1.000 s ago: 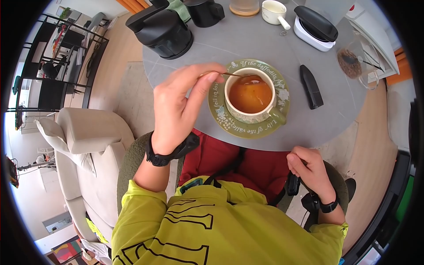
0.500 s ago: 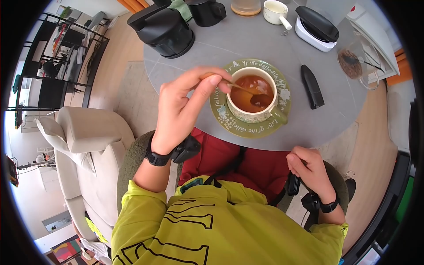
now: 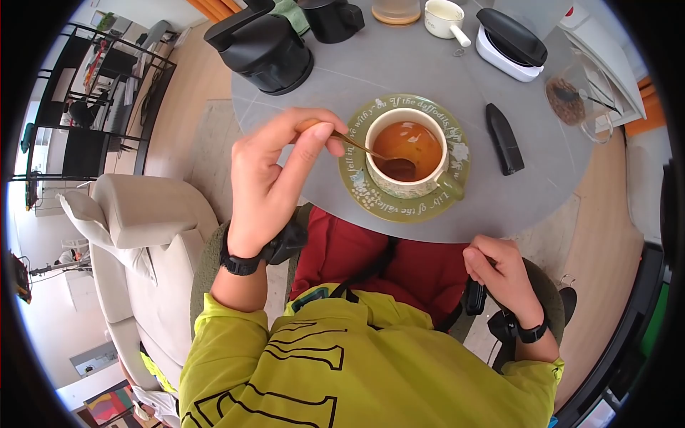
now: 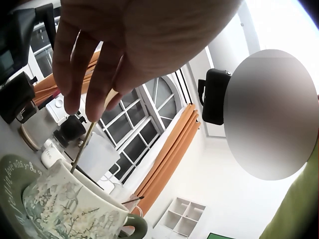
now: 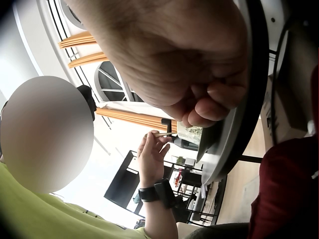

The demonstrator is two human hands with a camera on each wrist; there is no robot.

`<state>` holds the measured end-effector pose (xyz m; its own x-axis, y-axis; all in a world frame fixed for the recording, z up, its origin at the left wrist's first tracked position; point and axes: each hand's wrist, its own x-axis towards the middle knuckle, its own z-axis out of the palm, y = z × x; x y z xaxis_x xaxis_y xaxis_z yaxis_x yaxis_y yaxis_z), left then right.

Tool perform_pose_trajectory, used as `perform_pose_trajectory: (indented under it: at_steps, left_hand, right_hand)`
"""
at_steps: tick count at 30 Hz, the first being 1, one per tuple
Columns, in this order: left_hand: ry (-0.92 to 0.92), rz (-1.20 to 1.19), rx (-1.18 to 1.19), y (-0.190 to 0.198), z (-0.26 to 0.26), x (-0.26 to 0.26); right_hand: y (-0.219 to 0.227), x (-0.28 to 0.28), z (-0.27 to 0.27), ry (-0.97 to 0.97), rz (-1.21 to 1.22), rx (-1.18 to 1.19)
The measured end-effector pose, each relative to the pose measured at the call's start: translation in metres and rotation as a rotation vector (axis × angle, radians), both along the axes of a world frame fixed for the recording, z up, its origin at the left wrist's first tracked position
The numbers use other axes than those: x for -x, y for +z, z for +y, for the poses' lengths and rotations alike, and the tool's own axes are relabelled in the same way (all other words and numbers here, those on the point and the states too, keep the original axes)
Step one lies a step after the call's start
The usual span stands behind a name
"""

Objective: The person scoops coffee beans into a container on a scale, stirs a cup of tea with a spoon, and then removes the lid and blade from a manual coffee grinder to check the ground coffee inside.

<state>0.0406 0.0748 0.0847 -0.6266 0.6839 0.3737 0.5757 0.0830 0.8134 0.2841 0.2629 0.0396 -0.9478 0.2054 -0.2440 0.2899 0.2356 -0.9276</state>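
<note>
My left hand (image 3: 275, 175) pinches the handle of a gold-toned teaspoon (image 3: 357, 146) between thumb and fingers. The spoon's bowl dips into amber tea (image 3: 408, 146) inside a floral cup (image 4: 75, 204) with a green handle (image 3: 449, 187). Beneath the cup lies a green saucer (image 3: 371, 203) with white lettering and flowers. In the left wrist view, the spoon slants down past the cup's rim. My right hand (image 3: 496, 264) stays low near the table's front edge, its fingers loosely curled; the right wrist view shows nothing in these fingers (image 5: 209, 107).
A black kettle (image 3: 267, 60) and a black mug (image 3: 332, 20) stand at the back left of the grey round table (image 3: 328, 85). Behind the cup are a small white pot (image 3: 444, 20) and a black-and-white device (image 3: 510, 46). A black elongated object (image 3: 504, 139) lies right of the saucer.
The spoon's bowl has swept through the tea, from the cup's far side toward its near side. My left hand has shifted left since half a second ago; my right hand has stayed put.
</note>
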Motion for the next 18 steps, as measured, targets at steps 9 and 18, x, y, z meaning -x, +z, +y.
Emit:
perform_pose_trajectory:
  at_steps: [9,18]
  left_hand:
    - [-0.019,0.038,-0.05,-0.008,0.018,-0.005]
    - [0.054,0.146,0.043,0.004,0.004,-0.001]
  right_hand:
    - [0.001,-0.001,-0.001,-0.002,-0.009,0.0]
    - [0.002,-0.001,0.0,0.011,0.016,-0.007]
